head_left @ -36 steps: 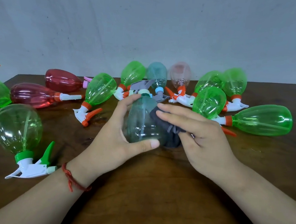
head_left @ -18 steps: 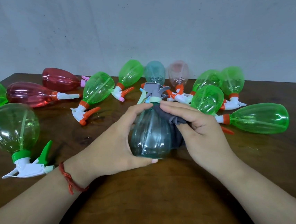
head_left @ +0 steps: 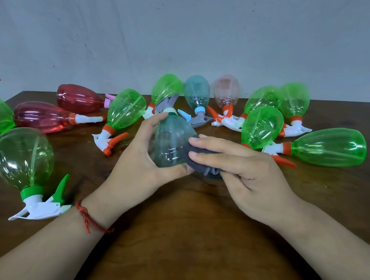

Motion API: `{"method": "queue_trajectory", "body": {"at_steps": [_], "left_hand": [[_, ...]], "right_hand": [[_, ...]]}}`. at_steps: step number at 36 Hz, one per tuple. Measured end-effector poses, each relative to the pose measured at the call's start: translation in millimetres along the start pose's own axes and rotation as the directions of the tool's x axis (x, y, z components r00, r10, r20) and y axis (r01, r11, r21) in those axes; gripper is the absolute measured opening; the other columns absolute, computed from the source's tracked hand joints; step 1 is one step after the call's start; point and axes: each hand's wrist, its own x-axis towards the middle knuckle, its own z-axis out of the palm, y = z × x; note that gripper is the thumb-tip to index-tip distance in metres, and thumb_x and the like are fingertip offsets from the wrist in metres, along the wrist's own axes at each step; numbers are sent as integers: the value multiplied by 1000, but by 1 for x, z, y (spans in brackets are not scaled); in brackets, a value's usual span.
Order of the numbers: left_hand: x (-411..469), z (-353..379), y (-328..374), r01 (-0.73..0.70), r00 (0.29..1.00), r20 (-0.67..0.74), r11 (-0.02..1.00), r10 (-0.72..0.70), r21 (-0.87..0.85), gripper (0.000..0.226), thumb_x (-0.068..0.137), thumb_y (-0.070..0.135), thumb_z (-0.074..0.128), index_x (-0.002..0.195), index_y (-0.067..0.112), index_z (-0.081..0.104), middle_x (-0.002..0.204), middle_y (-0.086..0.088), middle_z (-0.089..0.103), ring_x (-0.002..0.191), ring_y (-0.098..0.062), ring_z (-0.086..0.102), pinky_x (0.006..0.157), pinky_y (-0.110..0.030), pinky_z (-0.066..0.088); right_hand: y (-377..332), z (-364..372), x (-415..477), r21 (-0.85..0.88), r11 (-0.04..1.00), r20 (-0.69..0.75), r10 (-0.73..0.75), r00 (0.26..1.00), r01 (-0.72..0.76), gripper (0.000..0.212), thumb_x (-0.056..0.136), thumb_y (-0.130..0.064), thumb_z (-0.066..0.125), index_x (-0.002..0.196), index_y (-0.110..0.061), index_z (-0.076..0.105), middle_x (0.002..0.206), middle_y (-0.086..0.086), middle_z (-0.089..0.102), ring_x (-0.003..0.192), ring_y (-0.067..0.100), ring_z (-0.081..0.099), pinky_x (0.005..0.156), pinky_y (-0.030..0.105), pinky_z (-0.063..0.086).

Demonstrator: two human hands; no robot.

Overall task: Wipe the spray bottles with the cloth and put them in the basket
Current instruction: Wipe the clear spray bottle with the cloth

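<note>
Two forearms reach in from the near edge, with bare dark wood of the tabletop (head_left: 191, 249) showing between them. A red cord bracelet (head_left: 90, 220) sits on the left wrist.

Left hand (head_left: 141, 165): curled round the teal spray bottle (head_left: 172, 143), thumb under the base, fingertips up at the neck. The bottle's grey trigger head points away. Cannot tell whether the base touches the wood.

Right hand (head_left: 250, 180): holds the dark grey cloth (head_left: 197, 161) against the bottle's right flank. Two fingers lie straight over the cloth, with its gathered folds pinched beneath.

Left of the hands, a green bottle with green trigger (head_left: 24, 158) lies near the tabletop's left side. Beyond it lie two red bottles (head_left: 41, 116), and a green bottle with orange trigger (head_left: 126, 109) lies just beside the left hand.

Right of the hands, a large green bottle (head_left: 330, 147) lies on its side.

Farther back, a crowded row of green, teal and pink bottles (head_left: 226, 92) runs along the far edge. Some of them touch. The far edge meets a grey wall (head_left: 190, 27).
</note>
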Motion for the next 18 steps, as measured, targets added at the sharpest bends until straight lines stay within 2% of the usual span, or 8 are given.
{"method": "queue_trajectory", "body": {"at_steps": [2,5,9,12,18], "left_hand": [[0,2,0,22,1000,3,999,-22,-37,104,67,35,100,155,31,44,144,1,65,129,-22,69,110,-51,55],[0,3,0,55,998,11,997,-54,-59,102,70,31,99,155,28,44,141,1,68,127,-21,70,111,-52,54],[-4,2,5,21,998,59,1000,-21,12,103,72,23,101,156,32,42,144,8,64,129,-16,68,110,-45,56],[-9,6,11,-35,989,144,999,29,35,105,71,17,98,158,29,40,149,10,60,136,-16,64,114,-43,53],[-18,16,13,-99,952,295,993,77,59,108,73,17,98,160,29,35,154,19,54,143,-9,56,118,-31,46]], "right_hand": [[0,-2,0,-10,1000,9,-8,1000,8,47,101,6,42,133,-11,73,148,-2,62,142,10,54,119,30,42],[2,-2,1,-18,1000,6,-5,1000,5,52,98,13,44,134,-12,72,149,-3,62,142,10,54,118,31,44],[5,1,1,17,998,-40,63,997,-63,63,90,19,45,137,-15,70,150,-7,60,141,8,55,115,26,45],[11,0,3,36,988,-94,153,984,-150,67,91,22,47,139,-19,69,148,-11,61,136,4,56,113,16,40],[16,-3,7,161,953,-185,286,940,-258,51,103,12,51,130,-27,71,136,-14,68,130,3,60,112,15,41]]}}
